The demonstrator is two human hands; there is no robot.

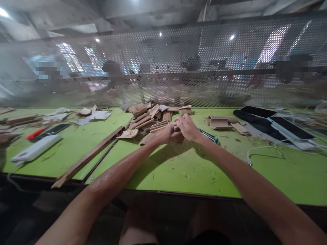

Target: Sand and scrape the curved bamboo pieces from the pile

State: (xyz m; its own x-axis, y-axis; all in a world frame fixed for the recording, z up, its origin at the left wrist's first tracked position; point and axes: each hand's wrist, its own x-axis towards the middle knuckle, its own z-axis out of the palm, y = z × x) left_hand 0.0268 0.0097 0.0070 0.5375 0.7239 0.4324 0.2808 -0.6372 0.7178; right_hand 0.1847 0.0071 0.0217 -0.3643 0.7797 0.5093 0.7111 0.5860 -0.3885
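My left hand point(166, 133) and my right hand point(187, 127) meet over the green table, their fingers closed around a tan piece point(178, 137) that they mostly hide. Its exact kind does not show. Just behind and left of them lies a heap of similar flat and curved tan pieces point(145, 120), some stacked. Right beside my right wrist, partly covered by it, rests a slim teal and dark tool point(208, 136) that looks like a utility knife.
A long wooden strip point(88, 156) lies slantwise at left, overhanging the front edge. Left of it are a white power bank point(37, 148) and a red-handled tool point(35, 133). Phones point(292, 128), cables and curved pieces point(219, 122) lie right. A perforated metal screen point(163, 68) stands behind.
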